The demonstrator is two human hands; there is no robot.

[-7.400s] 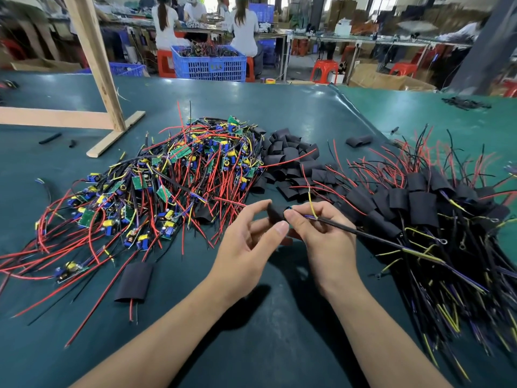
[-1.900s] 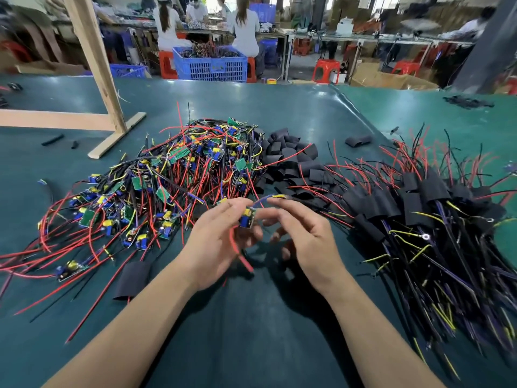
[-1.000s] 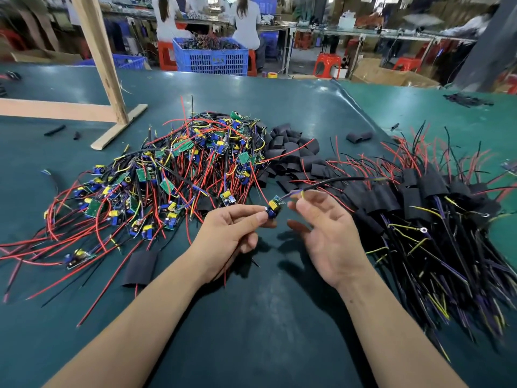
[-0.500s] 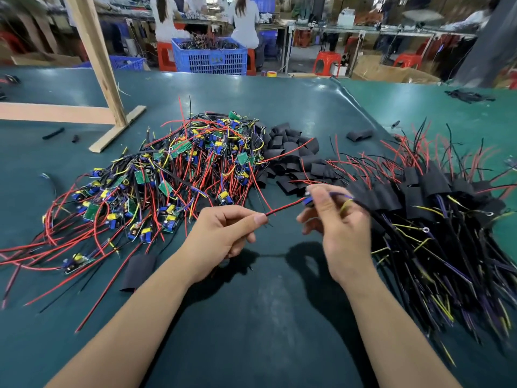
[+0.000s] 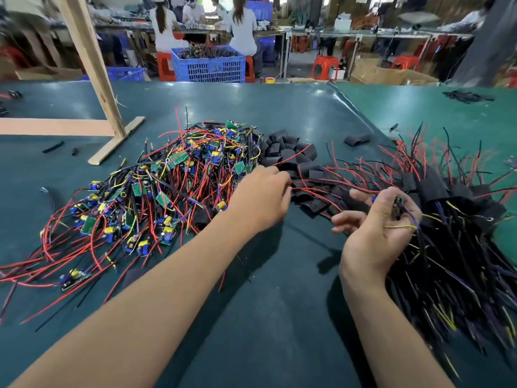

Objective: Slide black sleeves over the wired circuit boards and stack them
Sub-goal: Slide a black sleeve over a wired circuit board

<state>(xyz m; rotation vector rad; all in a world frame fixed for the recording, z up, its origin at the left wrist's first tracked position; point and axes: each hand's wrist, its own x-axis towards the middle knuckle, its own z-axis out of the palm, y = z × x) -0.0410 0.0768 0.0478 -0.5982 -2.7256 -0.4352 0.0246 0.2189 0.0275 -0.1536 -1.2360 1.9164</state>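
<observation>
My right hand (image 5: 377, 228) pinches a small wired circuit board (image 5: 397, 204) between thumb and fingers, palm up, above the near edge of the sleeved stack. Its red wire trails left and its yellow and purple leads cross my palm. My left hand (image 5: 263, 197) reaches across to the heap of loose black sleeves (image 5: 288, 152), its fingertips at the heap's near edge and hidden behind the knuckles. A big tangle of bare boards with red wires (image 5: 173, 186) lies on the left. The stack of sleeved boards (image 5: 447, 219) spreads over the right.
The work surface is a dark green mat (image 5: 279, 317). A wooden frame (image 5: 92, 65) stands at the back left. One stray sleeve (image 5: 356, 140) lies behind the piles. People sit beyond the table by a blue crate (image 5: 208, 64).
My left hand has let go of the red wire and moved up and right to the sleeve heap. My right hand has carried the board to the right, over the sleeved stack.
</observation>
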